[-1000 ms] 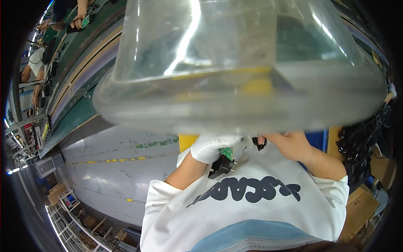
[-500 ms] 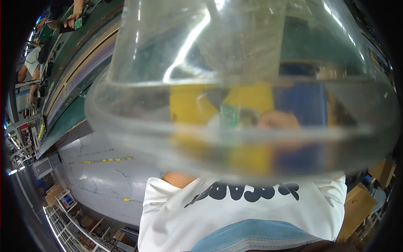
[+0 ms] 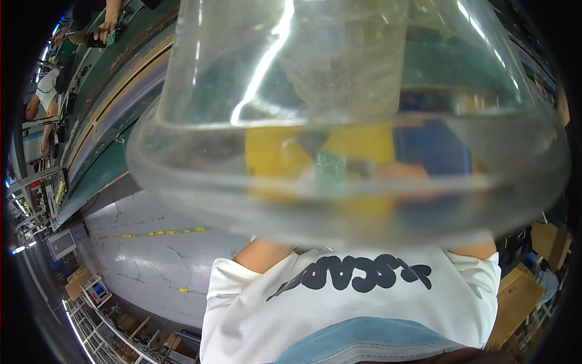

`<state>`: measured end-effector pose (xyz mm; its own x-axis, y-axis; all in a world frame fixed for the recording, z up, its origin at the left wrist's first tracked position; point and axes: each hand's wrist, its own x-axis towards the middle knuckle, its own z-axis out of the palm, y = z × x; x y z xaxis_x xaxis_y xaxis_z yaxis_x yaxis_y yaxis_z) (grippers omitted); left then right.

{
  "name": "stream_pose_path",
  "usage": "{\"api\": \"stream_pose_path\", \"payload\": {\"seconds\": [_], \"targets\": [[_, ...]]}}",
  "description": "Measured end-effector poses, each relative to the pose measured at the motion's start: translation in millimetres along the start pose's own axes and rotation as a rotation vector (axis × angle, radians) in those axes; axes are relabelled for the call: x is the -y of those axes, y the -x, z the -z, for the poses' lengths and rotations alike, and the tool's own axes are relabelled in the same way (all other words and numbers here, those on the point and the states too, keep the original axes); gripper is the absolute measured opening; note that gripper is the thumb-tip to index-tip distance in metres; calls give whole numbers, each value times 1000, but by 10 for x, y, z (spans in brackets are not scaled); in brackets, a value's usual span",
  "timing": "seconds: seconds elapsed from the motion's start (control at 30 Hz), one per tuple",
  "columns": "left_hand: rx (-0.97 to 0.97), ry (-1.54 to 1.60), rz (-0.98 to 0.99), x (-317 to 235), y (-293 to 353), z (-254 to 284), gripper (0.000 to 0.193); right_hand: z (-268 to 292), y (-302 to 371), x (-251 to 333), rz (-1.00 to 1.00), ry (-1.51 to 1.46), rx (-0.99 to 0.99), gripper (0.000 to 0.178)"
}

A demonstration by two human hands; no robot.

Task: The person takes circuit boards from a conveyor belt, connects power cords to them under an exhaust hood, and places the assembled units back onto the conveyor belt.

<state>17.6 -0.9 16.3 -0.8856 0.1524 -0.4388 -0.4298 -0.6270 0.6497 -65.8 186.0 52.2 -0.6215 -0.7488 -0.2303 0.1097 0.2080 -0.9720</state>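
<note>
A large clear plastic cover (image 3: 200, 91) fills the middle of the view and blurs what lies behind it. Through it shows a small green circuit board (image 3: 330, 167), upright in front of a yellow surface (image 3: 273, 155). Just right of the board is a skin-coloured blur, my right hand (image 3: 403, 171); its fingers are too smeared to read. A whitish blur borders the board's left side, and I cannot tell whether it is my left hand. Behind my right hand stands a blue bin or panel (image 3: 433, 145).
A long green workbench (image 3: 91, 176) with rails runs along the left. At its far end a co-worker's hand (image 3: 104, 30) holds a small green board; another person (image 3: 48, 91) sits beyond. Shelving (image 3: 91, 321) stands lower left, cardboard boxes (image 3: 515, 303) at right.
The clear cover has shifted slightly up in view, so more of my upper arms and shirt show. The green board stays nearly in place behind it, and the blue shape looks more tilted.
</note>
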Motion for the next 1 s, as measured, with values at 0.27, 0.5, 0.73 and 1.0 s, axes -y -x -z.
{"api": "stream_pose_path", "payload": {"seconds": [0.27,0.5,0.73,1.0], "targets": [[-27,-55,-53,-89,14,-114,65,-19,25,70,31,85,-46,14],[4,-9,-53,-263,-20,-173,42,104,-71,79,402,396,-240,24],[-96,-203,-207,-430,-125,-278,35,317,-29,474,364,578,-164,23],[-149,-285,-254,-474,-176,-357,30,226,-120,687,359,600,-328,7]]}}
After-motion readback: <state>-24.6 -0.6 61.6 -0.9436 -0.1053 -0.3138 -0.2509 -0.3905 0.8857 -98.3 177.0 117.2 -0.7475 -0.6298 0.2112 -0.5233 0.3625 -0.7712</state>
